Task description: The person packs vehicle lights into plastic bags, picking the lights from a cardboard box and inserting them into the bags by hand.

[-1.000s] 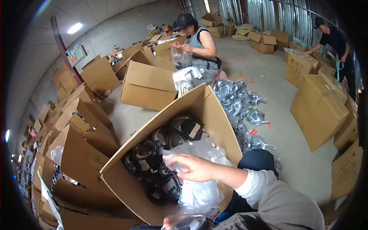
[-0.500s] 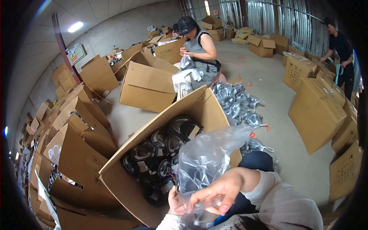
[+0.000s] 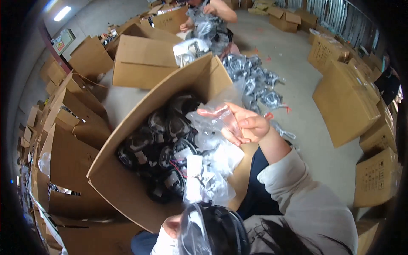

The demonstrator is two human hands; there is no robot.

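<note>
At the lower edge my left hand (image 3: 171, 226) is closed on a black rounded item (image 3: 225, 227) with clear plastic over its left side; most of its fingers are hidden behind it. My right hand (image 3: 250, 126) is raised over the near right side of a large open carton (image 3: 140, 104), its fingers in a thin clear plastic bag (image 3: 214, 121) that drapes over them. Inside the carton lie several dark, glossy rounded items (image 3: 176, 127) with white tags. Crumpled clear plastic and white pieces (image 3: 212, 174) lie on the carton's near right part.
A person (image 3: 210, 17) works beyond the carton, beside another open carton (image 3: 144, 59). Bagged dark items (image 3: 250, 76) are heaped on the floor to the right of the carton. Closed cartons (image 3: 346, 104) line the right side, and open cartons (image 3: 78, 163) crowd the left.
My hands, together on the bag before, are now apart. The right has risen with the bag; the left is lower, with the black item. The view has tilted down.
</note>
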